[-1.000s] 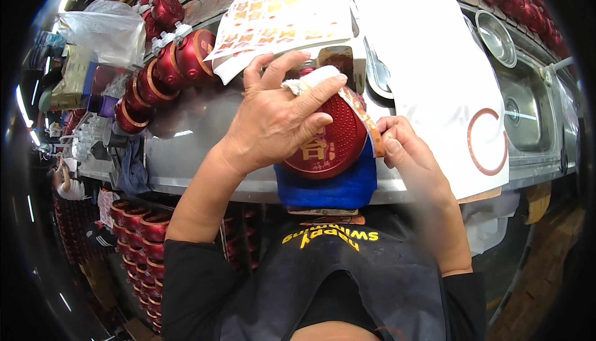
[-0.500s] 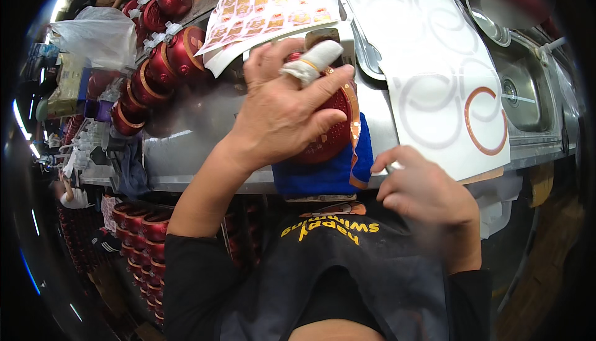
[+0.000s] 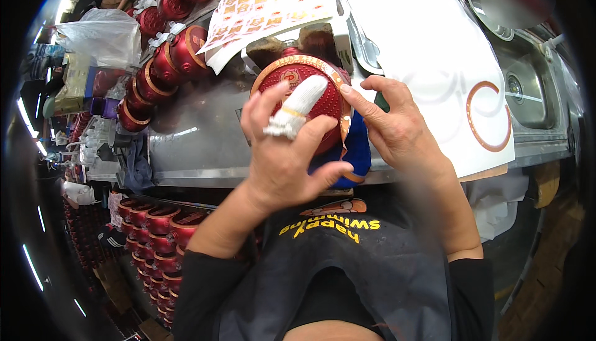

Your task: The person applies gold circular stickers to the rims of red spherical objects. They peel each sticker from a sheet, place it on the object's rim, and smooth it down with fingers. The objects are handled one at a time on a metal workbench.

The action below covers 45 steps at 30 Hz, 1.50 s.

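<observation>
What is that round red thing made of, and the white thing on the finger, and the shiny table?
The round red lid looks like hard plastic, perhaps metal: it is glossy with a dotted texture and a gold rim. The white finger cover on the left hand looks like knitted cotton, soft with frayed threads at its end. The table looks like stainless steel: grey, smooth and mirror-like.

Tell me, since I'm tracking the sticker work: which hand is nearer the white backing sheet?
Right. The right hand overlaps the white backing sheet's left edge; the left hand covers the red lid.
</observation>
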### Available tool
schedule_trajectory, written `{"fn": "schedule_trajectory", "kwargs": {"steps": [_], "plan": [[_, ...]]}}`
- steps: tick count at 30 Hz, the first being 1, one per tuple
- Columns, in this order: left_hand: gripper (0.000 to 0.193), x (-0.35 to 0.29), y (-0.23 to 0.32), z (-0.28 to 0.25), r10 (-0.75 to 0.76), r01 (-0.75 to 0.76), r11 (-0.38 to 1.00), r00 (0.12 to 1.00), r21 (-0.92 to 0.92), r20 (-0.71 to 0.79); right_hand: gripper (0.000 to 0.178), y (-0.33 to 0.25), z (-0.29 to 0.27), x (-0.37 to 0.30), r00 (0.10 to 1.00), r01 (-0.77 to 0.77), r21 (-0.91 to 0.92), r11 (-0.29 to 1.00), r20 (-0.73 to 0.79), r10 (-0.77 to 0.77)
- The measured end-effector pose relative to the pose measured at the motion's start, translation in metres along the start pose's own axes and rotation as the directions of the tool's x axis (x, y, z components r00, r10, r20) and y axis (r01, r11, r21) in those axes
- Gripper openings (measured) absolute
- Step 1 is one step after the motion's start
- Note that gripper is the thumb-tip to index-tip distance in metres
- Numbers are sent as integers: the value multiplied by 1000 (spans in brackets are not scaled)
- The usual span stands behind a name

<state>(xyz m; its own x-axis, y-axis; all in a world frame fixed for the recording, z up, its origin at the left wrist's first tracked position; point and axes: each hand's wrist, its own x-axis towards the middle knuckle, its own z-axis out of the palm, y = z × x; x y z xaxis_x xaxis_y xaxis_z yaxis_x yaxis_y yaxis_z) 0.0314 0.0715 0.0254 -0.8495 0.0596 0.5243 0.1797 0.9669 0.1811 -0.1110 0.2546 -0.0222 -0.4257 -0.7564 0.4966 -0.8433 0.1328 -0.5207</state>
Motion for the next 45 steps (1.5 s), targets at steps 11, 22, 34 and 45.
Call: {"fn": "schedule_trajectory", "kwargs": {"steps": [11, 22, 34, 45], "plan": [[69, 14, -34, -3, -88, 82, 966, 996, 246, 12, 71, 3, -1, 19, 1000, 13, -58, 998, 13, -12], [59, 41, -26, 7, 66, -113, 963, 979, 243, 191, 60, 7, -6, 8, 999, -13, -51, 999, -53, 11], [60, 28, -13, 9, 61, -102, 961, 985, 255, 163, 64, 3, -5, -3, 997, -22, -10, 1000, -67, 22], [55, -31, 25, 35, -92, 100, 978, 994, 182, -53, 68, -3, 5, -6, 1000, 2, -59, 998, 12, -1]]}}
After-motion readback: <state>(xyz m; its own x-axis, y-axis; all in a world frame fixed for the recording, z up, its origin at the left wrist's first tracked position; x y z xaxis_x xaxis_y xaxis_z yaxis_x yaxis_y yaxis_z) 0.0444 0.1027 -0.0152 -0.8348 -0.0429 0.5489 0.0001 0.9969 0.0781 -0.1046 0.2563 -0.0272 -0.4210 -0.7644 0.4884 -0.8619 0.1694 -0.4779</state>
